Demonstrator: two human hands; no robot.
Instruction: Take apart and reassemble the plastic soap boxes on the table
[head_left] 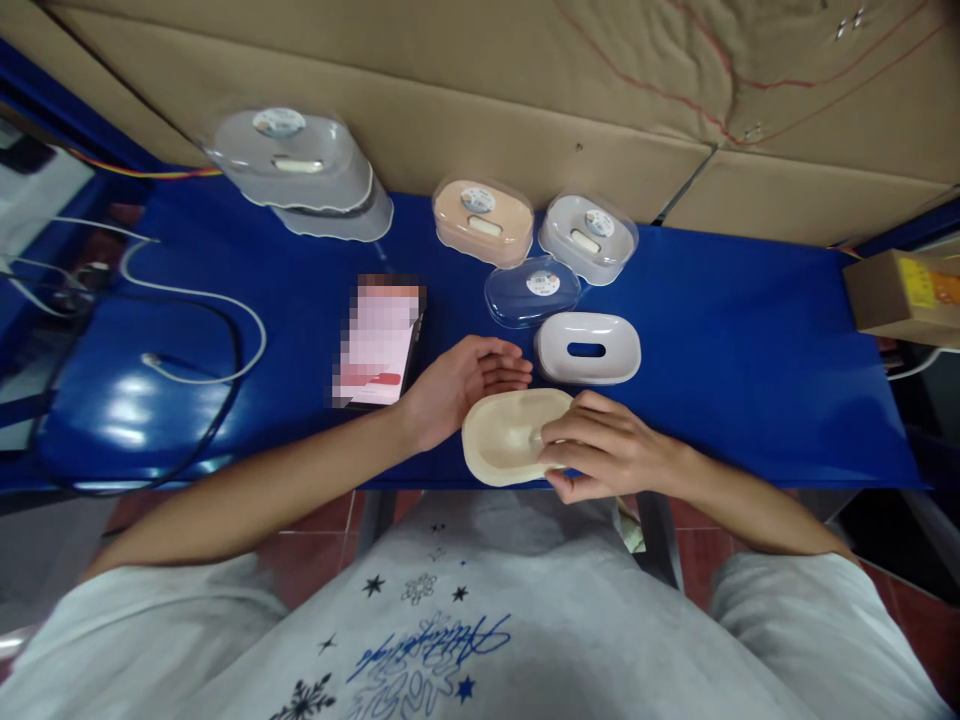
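Observation:
My right hand (609, 445) is closed over the right end of a cream oval dish (499, 440) at the table's front edge. Its fingers reach inside the dish, with the thumb lower by the near rim; whether a small item is between the fingertips I cannot tell. My left hand (480, 380) rests just beyond the dish's left side, fingers stretched out and holding nothing. Behind the dish lies a white oval piece with a dark slot (555, 350). A clear oval plastic cover (517, 295) with a round label sits behind that.
Along the back stand a peach box (459, 225), a grey-white box (574, 258) and stacked grey boxes (330, 185), with clear covers. A phone (375, 345) lies left of my left hand. Cables (251, 350) cross the blue table's left side; a cardboard box (885, 295) stands far right.

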